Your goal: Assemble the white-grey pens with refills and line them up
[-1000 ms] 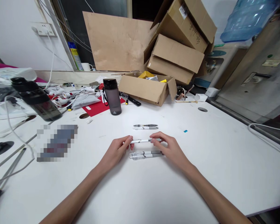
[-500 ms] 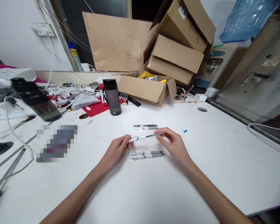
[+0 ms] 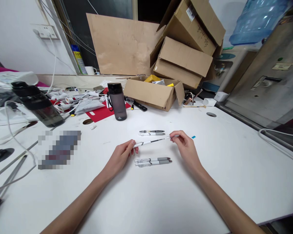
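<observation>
My left hand (image 3: 122,154) pinches the white barrel of a pen (image 3: 144,143) just above the white table (image 3: 161,195). A thin dark refill (image 3: 158,140) sticks out of the barrel toward my right hand (image 3: 184,146), which pinches the small front piece of the pen (image 3: 173,136) at the refill's far end. Two more pens (image 3: 152,161) lie side by side on the table right below my hands. Another pair of pens (image 3: 151,132) lies just beyond them.
A grey bottle (image 3: 117,100) stands behind the pens, a larger dark bottle (image 3: 36,102) lies at the left among cables. An open cardboard box (image 3: 153,92) and stacked boxes (image 3: 188,48) fill the back. A blurred patch (image 3: 60,149) lies at the left.
My right hand has moved right and away from my left hand, pulling the pen's front piece off the barrel and baring the dark refill. My left hand has stayed in place.
</observation>
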### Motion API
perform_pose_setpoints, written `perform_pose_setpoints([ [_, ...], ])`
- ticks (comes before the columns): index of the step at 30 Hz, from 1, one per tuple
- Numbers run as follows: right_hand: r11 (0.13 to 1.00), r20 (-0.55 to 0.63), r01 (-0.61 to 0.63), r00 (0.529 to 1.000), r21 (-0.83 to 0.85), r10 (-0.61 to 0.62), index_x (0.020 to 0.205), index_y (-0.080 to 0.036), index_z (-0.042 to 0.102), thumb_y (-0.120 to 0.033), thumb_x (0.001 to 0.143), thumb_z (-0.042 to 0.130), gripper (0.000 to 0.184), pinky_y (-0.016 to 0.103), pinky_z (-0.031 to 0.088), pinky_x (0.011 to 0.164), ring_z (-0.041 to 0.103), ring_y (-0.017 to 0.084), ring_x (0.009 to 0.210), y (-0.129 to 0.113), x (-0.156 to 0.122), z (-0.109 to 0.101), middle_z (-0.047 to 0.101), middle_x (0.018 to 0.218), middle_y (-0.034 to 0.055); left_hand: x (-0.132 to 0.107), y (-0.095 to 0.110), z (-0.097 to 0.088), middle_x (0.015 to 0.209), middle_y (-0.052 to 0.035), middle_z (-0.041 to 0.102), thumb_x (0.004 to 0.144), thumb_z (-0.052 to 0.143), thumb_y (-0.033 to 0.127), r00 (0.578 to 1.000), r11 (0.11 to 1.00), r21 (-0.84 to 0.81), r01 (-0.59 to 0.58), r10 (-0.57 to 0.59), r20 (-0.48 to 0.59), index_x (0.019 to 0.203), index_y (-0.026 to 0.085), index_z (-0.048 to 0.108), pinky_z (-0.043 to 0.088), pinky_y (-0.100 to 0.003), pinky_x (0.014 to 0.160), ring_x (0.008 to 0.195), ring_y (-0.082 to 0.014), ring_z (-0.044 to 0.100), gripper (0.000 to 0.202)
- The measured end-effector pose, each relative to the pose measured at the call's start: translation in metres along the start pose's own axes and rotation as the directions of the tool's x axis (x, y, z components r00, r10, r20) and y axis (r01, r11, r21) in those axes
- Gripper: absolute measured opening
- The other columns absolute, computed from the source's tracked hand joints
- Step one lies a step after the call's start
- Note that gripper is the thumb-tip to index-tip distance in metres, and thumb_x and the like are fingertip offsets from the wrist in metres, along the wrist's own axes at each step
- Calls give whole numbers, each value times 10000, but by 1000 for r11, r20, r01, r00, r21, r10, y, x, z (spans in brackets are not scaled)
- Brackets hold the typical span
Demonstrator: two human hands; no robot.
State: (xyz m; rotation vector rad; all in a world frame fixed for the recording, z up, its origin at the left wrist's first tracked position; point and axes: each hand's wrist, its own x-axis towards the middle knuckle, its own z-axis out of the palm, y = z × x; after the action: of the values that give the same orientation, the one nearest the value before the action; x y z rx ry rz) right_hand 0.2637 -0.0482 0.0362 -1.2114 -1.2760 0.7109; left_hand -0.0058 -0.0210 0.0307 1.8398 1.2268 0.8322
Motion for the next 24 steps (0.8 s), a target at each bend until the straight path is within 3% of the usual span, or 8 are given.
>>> perform_pose_setpoints([
  [8, 991, 228, 74, 972, -110, -47, 809, -225, 640, -317, 960, 566, 192, 312, 449, 813, 595, 190, 873, -8, -12, 12, 631, 908, 20, -1, -1, 2, 722, 20, 481, 1044, 351, 580, 999, 1000, -4, 9, -9, 38, 801, 203, 678, 318, -277, 679, 686, -168, 431, 555],
  [14, 997, 296, -71, 952, -25, 75, 773, -215, 616, -319, 958, 543, 224, 305, 438, 778, 583, 177, 802, -9, -11, 12, 608, 826, 4, -1, -1, 3, 711, 26, 462, 1041, 356, 583, 999, 1000, -2, 2, -2, 50, 798, 206, 677, 313, -276, 659, 668, -163, 411, 552],
  [16, 995, 271, -103, 957, -1, 100, 751, -213, 603, -310, 957, 537, 237, 306, 438, 781, 579, 174, 789, -7, -9, 10, 608, 817, 3, 0, 0, 2, 701, 25, 460, 1039, 359, 584, 999, 1000, 3, 3, -3, 42, 794, 206, 678, 321, -276, 659, 664, -164, 415, 552],
  [19, 996, 144, -87, 986, -5, 87, 748, -215, 595, -306, 958, 540, 236, 316, 435, 779, 571, 177, 780, -4, -6, 6, 608, 813, 5, 0, 0, 0, 707, 14, 505, 1041, 360, 575, 1000, 1000, -2, 9, -9, 8, 799, 205, 681, 340, -277, 675, 689, -175, 460, 546],
  [24, 990, -20, 106, 994, -98, -109, 814, -225, 612, -321, 986, 542, 210, 328, 447, 816, 584, 190, 863, -4, -6, 4, 613, 898, 23, 1, -3, -4, 747, -10, 588, 1037, 357, 577, 999, 999, -37, 24, -25, -36, 808, 201, 680, 366, -281, 699, 719, -186, 498, 546],
])
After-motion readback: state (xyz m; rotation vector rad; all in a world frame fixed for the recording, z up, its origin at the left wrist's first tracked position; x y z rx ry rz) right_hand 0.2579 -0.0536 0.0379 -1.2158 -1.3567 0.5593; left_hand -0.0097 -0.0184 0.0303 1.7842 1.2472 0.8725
